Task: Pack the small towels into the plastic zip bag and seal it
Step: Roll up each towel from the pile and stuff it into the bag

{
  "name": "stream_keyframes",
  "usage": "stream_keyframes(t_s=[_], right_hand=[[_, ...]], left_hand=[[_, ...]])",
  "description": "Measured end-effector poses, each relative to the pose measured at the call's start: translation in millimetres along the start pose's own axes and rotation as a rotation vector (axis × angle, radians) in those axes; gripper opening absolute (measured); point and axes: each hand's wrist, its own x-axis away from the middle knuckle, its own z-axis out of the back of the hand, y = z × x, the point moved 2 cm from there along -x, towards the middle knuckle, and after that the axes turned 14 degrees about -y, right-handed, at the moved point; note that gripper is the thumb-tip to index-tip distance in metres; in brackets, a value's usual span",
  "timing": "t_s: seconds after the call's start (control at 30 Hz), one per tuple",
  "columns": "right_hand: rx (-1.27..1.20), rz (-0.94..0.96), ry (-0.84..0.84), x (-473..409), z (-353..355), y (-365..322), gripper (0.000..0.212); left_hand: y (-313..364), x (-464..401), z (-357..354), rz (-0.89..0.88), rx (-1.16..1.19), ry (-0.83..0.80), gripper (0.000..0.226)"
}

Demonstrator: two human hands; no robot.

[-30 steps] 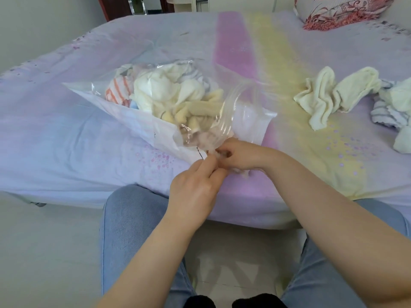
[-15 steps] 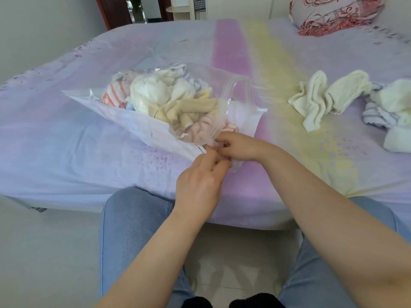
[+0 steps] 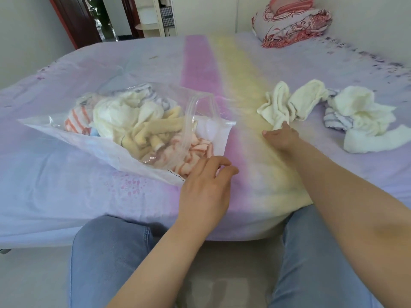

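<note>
Reaching for the next towel while we steady the open bag.

Our right hand lies at the near edge of the cream towel on the bed, touching it; whether its fingers have closed on the cloth we cannot tell, since they are hidden under the hand. Our left hand rests at the bag's mouth with fingers loosely spread and clamped on nothing, placed there, we judge, to keep the mouth open and low for loading. The bag lies on its side to our left, partly filled with cream, yellow and orange-striped towels, its zip strip arched up and unsealed. More towels lie heaped just beyond, beside the one we touch, so several loads remain before sealing. A folded quilt sits at the far edge.
</note>
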Motion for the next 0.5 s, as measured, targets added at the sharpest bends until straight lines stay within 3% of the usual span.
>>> stream_keyframes(t_s=[0.07, 0.17, 0.23, 0.3, 0.4, 0.5], right_hand=[[-0.021, 0.141, 0.029, 5, 4, -4, 0.055], [-0.268, 0.358, 0.187, 43, -1, -22, 0.03], [-0.459, 0.461, 0.176, 85, -13, -34, 0.009], [-0.616, 0.61, -0.006, 136, -33, -39, 0.015], [-0.828, 0.827, -0.345, 208, -54, -28, 0.018], [-0.901, 0.909, -0.541, 243, -49, -13, 0.031]], left_hand=[[-2, -2, 2, 0.01, 0.017, -0.008, 0.026], [-4, -6, 1, 0.023, 0.057, -0.006, 0.024], [-2, -10, -4, 0.03, 0.135, 0.006, 0.031], [0, -16, -13, 0.054, 0.314, -0.046, 0.05], [-1, -22, -36, 0.083, 0.509, -0.355, 0.071], [-1, -21, -52, 0.052, 0.365, -0.547, 0.05]])
